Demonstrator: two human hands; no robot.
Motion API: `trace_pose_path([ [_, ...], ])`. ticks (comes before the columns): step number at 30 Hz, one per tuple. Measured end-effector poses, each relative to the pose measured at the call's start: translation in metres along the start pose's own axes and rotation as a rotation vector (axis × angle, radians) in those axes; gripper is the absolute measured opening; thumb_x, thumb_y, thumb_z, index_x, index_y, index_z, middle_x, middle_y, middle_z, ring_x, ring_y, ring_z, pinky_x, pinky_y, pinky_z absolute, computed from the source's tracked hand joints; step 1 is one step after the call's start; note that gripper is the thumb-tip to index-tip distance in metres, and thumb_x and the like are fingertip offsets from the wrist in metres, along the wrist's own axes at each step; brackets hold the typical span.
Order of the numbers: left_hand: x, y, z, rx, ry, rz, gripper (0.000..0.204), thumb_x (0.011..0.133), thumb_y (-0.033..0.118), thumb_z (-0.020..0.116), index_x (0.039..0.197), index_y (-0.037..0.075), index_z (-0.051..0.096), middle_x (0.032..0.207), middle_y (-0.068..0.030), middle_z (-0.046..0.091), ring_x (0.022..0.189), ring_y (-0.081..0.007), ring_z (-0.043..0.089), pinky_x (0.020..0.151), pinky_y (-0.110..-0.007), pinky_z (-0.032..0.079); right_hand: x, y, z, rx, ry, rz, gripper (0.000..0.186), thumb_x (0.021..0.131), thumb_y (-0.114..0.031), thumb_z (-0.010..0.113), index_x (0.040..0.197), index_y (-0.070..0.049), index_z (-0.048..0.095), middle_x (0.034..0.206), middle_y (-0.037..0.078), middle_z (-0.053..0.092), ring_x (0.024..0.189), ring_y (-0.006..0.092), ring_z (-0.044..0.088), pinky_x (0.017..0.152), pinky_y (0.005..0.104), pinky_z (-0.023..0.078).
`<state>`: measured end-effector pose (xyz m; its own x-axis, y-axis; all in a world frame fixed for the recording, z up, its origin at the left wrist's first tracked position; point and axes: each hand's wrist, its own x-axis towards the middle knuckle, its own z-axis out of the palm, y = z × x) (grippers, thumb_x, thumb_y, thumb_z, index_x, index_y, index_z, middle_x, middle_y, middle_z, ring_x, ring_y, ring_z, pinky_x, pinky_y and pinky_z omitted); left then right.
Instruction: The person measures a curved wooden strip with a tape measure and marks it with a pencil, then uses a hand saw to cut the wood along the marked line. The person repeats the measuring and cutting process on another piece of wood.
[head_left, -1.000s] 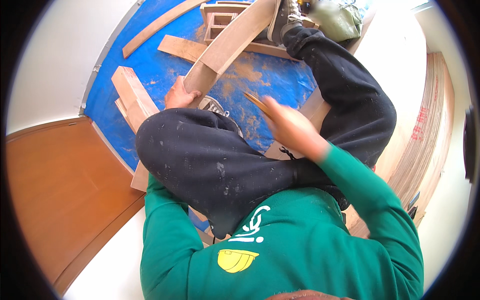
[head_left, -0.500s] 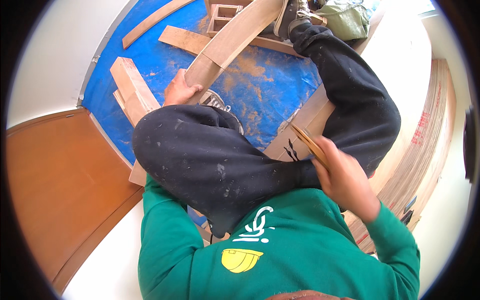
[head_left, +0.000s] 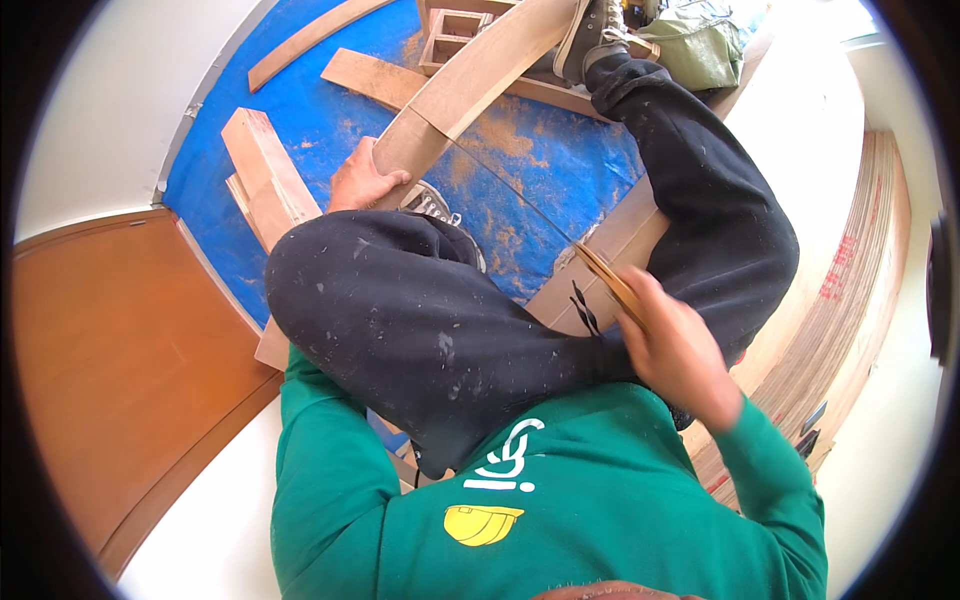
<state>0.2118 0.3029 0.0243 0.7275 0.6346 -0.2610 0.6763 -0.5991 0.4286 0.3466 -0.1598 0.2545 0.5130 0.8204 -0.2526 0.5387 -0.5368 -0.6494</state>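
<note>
My left hand (head_left: 364, 180) grips the near end of a long pale wooden board (head_left: 485, 78) that slants away to the upper right. A shoe (head_left: 592, 40) presses against its far part. A dark line crosses the board beyond my left hand. From that line a thin handsaw (head_left: 520, 198) runs back, its blade seen nearly edge-on and touching the board at the cut. My right hand (head_left: 675, 345) is closed around the saw's wooden handle, over my lap. How deep the blade sits in the wood cannot be made out.
Sawdust lies on the blue tarp (head_left: 330, 135). Stacked offcuts (head_left: 268, 175) stand at left, with a loose plank (head_left: 370, 80) and a wooden frame (head_left: 450, 40) farther off. A green bag (head_left: 695, 45) sits at the back; stacked sheets (head_left: 850, 270) stand at right.
My right hand has moved slightly forward and left with the saw. The blade between handle and board now shows clearly. My left hand and the board stay nearly still.
</note>
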Motion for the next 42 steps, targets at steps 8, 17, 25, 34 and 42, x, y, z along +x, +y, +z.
trace_pose_path([
  [8,0.002,0.011,-0.003,-0.004,-0.039,-0.062,0.079,0.081,0.048,0.099,0.141,0.011,0.064,0.134,-0.0196,0.08,0.126,-0.0394,0.077,0.106,-0.05,0.058,0.168,0.028,0.105,0.051,-0.017,-0.09,0.03,0.111,-0.022,0.066,0.131,-0.005,0.052,0.092,0.031,0.074,0.089,0.0551,0.073,0.078,0.0661,0.055],
  [17,0.005,-0.005,0.001,-0.068,-0.052,-0.037,0.081,0.08,0.05,0.1,0.142,0.012,0.065,0.133,-0.019,0.081,0.125,-0.0379,0.078,0.106,-0.05,0.059,0.027,0.022,0.001,0.02,-0.073,0.017,0.034,0.11,-0.015,0.067,0.139,-0.004,0.055,0.102,0.031,0.076,0.095,0.0542,0.074,0.08,0.0638,0.056],
  [25,0.004,0.005,-0.007,-0.029,-0.075,-0.053,0.09,0.076,0.053,0.102,0.145,0.01,0.063,0.137,-0.0195,0.08,0.127,-0.038,0.077,0.108,-0.05,0.058,0.117,0.007,0.051,-0.016,-0.094,-0.027,0.03,0.112,-0.018,0.066,0.136,-0.004,0.055,0.101,0.031,0.076,0.093,0.0552,0.074,0.078,0.0624,0.057],
  [34,0.012,0.053,0.004,0.069,0.007,0.076,0.128,0.064,0.048,0.109,0.166,0.012,0.04,0.162,-0.0245,0.05,0.157,-0.0456,0.045,0.125,-0.059,0.043,0.196,0.022,0.118,0.225,0.011,-0.189,0.036,0.116,-0.03,0.061,0.132,0.001,0.051,0.106,0.035,0.077,0.105,0.0586,0.072,0.089,0.0684,0.055],
  [42,0.022,0.057,0.042,0.215,0.192,-0.03,0.125,0.067,0.038,0.104,0.167,0.015,0.033,0.153,-0.0182,0.051,0.15,-0.0422,0.049,0.123,-0.066,0.035,0.088,0.001,0.024,0.162,-0.133,0.051,0.041,0.116,-0.024,0.062,0.152,-0.004,0.057,0.11,0.034,0.078,0.103,0.057,0.075,0.087,0.0634,0.058],
])
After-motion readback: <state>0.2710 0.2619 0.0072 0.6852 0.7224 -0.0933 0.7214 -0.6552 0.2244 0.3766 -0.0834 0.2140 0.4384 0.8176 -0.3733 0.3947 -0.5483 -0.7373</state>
